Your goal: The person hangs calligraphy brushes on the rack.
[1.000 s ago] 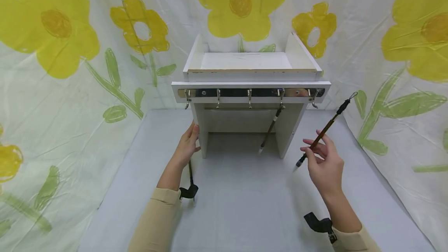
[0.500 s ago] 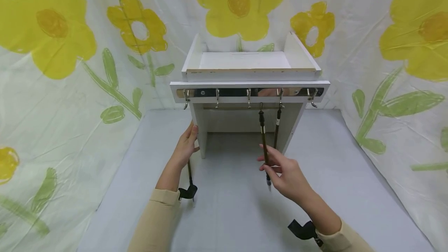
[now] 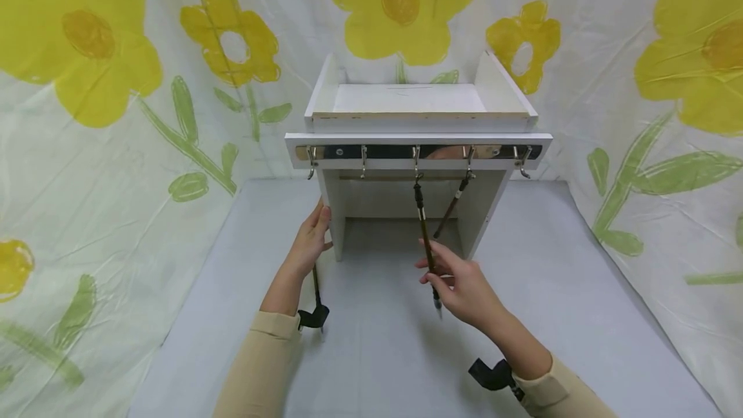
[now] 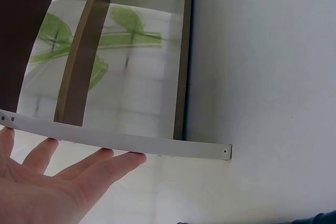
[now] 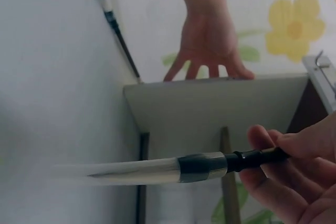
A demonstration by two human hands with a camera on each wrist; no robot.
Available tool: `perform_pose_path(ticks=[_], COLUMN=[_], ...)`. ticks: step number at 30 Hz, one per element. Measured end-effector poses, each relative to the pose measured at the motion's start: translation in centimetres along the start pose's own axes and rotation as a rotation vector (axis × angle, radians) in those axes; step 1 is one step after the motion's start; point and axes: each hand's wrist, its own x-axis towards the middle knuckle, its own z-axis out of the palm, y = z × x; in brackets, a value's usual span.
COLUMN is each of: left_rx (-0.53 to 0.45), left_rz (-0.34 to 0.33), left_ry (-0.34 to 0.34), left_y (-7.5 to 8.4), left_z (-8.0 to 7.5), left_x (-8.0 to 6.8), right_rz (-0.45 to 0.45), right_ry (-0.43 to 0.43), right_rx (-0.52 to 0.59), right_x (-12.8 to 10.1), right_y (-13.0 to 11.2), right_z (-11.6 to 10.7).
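Right hand (image 3: 461, 286): fingers pinched round the lower shaft of a brush (image 3: 425, 244), bristle tip pointing down past the fingers, blurred in the right wrist view.
Brush position: upright under the middle hook (image 3: 416, 159) of the hook rail (image 3: 418, 153), top loop at or touching that hook; whether seated on it, cannot tell.
Left hand (image 3: 310, 244): fingers straight, flat against the left side panel of the white rack (image 3: 418, 122), gripping nothing, bracing the stand.
Step in hand, judged: threading the loop over the hook. Best done by keeping the pinch light, raising the loop just above the hook tip, drawing it back into the bend, and loosening the fingers only once the cord bears the weight.
Bracing: palm pressure on the side panel worth keeping so the rack does not slide on the worktop (image 3: 395, 353).
In the way: second brush (image 3: 451, 211) hanging slanted from the next hook to the right, just beside the held one; a sideways swing risks knocking it off.
Around: third brush (image 3: 315, 286) lying on the worktop by the left wrist; flower-print cloth (image 3: 99, 115) behind and at both sides; three hooks bare.
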Motion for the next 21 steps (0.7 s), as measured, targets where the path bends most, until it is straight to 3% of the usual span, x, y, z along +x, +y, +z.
perform_pose_path(ticks=[12,21], left_rx=[0.023,0.018], left_rz=[-0.011,-0.004], left_ry=[0.005,0.007], left_y=[0.1,0.1], left_z=[0.1,0.0], left_x=[0.0,-0.2], right_rz=[0.030,0.051], right_ry=[0.011,0.034], right_rx=[0.024,-0.018], right_x=[0.7,1.5], right_y=[0.1,2.4], right_z=[0.1,1.3])
